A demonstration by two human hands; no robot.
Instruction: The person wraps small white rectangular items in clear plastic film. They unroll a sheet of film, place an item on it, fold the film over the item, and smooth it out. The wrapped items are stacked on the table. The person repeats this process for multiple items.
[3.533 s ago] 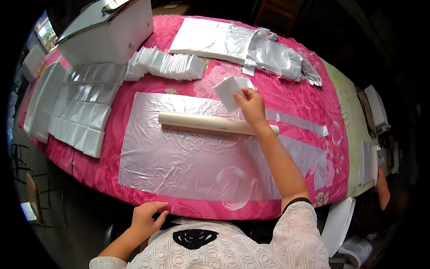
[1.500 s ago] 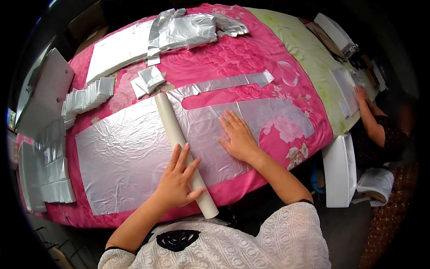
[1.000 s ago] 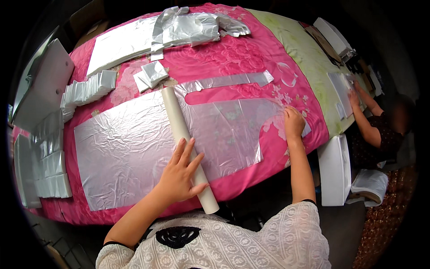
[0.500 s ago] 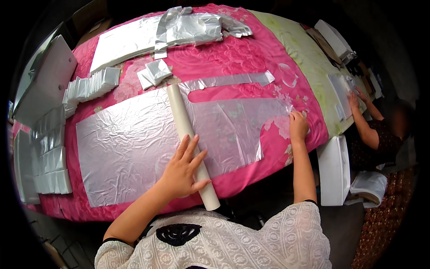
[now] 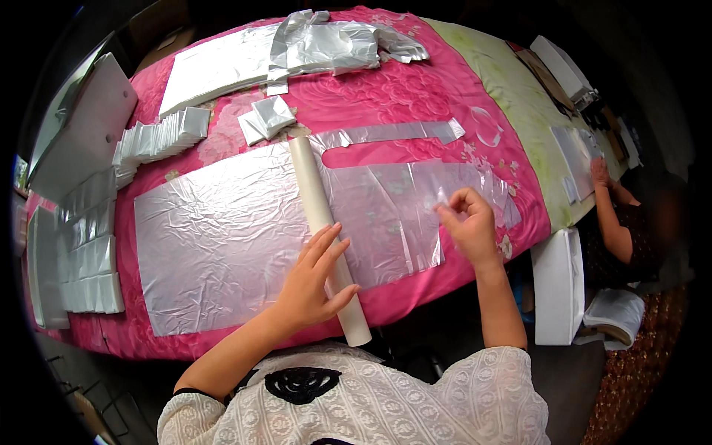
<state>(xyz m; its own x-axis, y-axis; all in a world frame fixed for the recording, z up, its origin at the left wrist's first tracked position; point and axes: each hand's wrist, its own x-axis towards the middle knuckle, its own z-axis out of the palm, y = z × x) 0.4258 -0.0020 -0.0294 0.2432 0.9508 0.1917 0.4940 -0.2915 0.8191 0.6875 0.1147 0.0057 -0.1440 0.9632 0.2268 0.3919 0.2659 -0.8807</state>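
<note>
A thin translucent plastic apron with strap-like ends lies wrinkled on the pink floral cloth. Across its middle rests a long off-white tube, its near end reaching past the table edge. My left hand lies on the tube with fingers spread, not wrapped round it. Over the apron's right part, my right hand has its fingers curled, thumb and forefinger close together at a raised bit of the film. Another part of the film's strap end stays on the cloth to the right of that hand.
Two small folded plastic packets sit beyond the apron. A stack of plastic aprons lies at the back. Rows of folded packets and white boxes stand left. At right, a co-worker handles plastic beside a white box.
My right hand has moved left from the apron's strap end, drawing some film along. My left hand stays on the tube. The co-worker's hands have shifted.
</note>
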